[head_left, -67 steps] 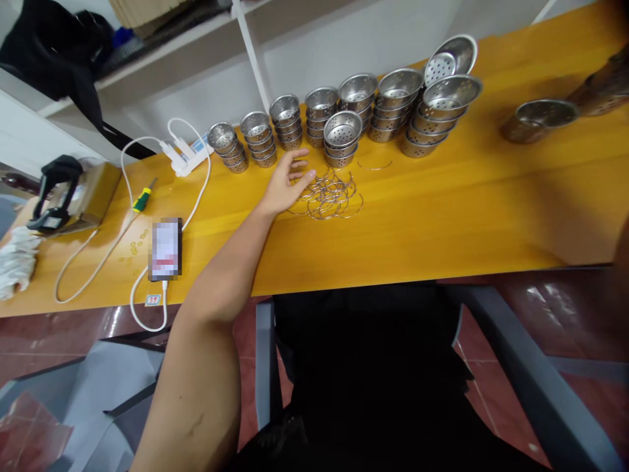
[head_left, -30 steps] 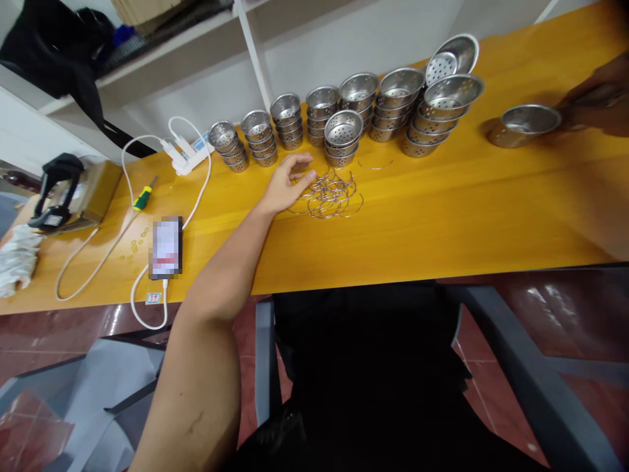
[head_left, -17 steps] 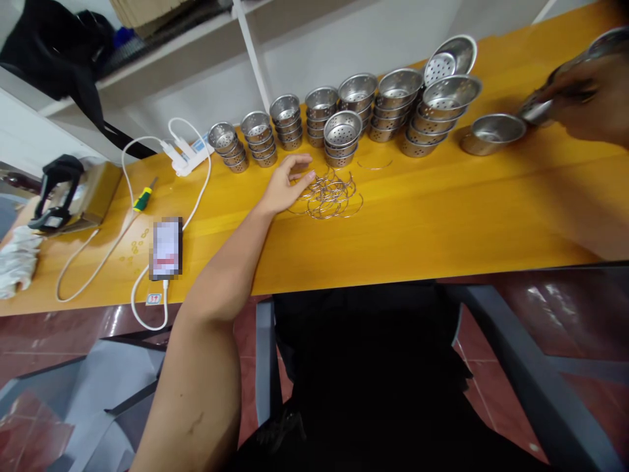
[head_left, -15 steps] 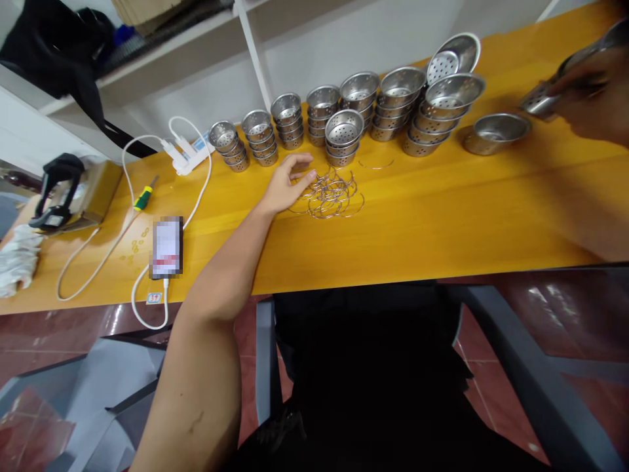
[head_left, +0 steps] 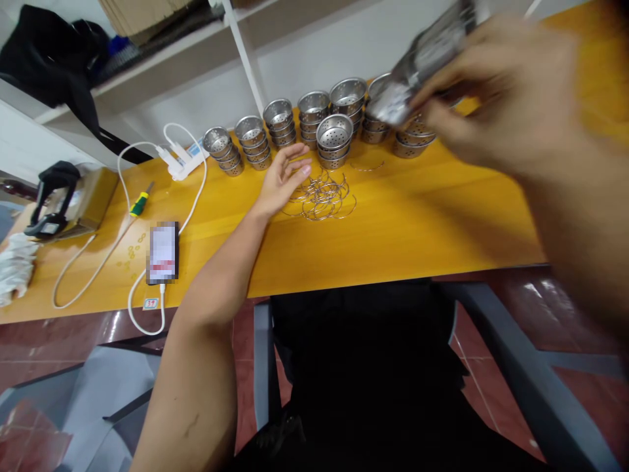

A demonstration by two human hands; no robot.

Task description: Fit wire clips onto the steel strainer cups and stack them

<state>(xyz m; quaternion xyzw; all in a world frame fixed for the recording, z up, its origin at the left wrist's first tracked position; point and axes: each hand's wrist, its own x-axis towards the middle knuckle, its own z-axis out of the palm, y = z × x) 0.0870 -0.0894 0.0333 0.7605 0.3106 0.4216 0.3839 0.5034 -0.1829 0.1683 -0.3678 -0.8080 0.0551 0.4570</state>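
Note:
My left hand (head_left: 283, 178) rests on the yellow table (head_left: 417, 216) with its fingers spread, its fingertips at the left edge of a pile of thin wire rings (head_left: 322, 195). My right hand (head_left: 496, 92) is raised close to the camera and blurred by motion. Its fingers are closed round a stack of metal cups (head_left: 422, 56) held tilted. Behind the rings stand rows of stacked perforated metal cups (head_left: 334, 134), partly hidden by my right hand.
At the left of the table lie a phone (head_left: 162, 252) on a white cable, a power strip (head_left: 179, 159), a screwdriver (head_left: 139, 202), small washers, a tape dispenser (head_left: 52, 200) and a white cloth (head_left: 14, 269). A white shelf runs behind the table.
My right hand has lifted the stack of metal cups from the far right of the table up and leftward toward the camera. My left hand has stayed at the rings.

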